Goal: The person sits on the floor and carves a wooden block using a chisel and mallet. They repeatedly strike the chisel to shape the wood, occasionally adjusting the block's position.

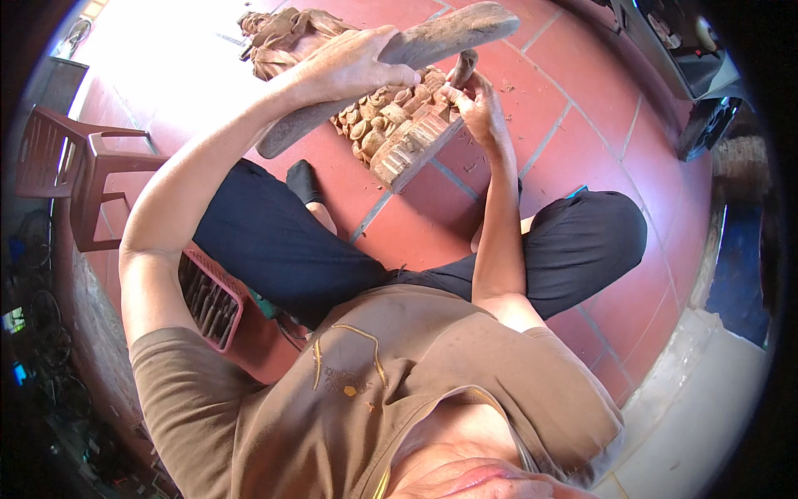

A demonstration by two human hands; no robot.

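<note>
No lettering can be read anywhere. The brown T-shirt (449, 353), near in the scene, bears a small chest print (339, 380) left of the neckline: a dark, blurred patch, perhaps letters, too fine to make out, with an orange-yellow spot (350, 390) beside it. A yellow line (317, 363) bends around the print's far, left and right sides. Farther off, the carved wooden block (418, 150) shows pale upright marks on its near face; whether characters or ornament, I cannot tell.

Knobbly brown carving (391, 116) on red tiles (407, 237), long wooden club (449, 35) aslant above, stubby handle (464, 65) alongside.
</note>
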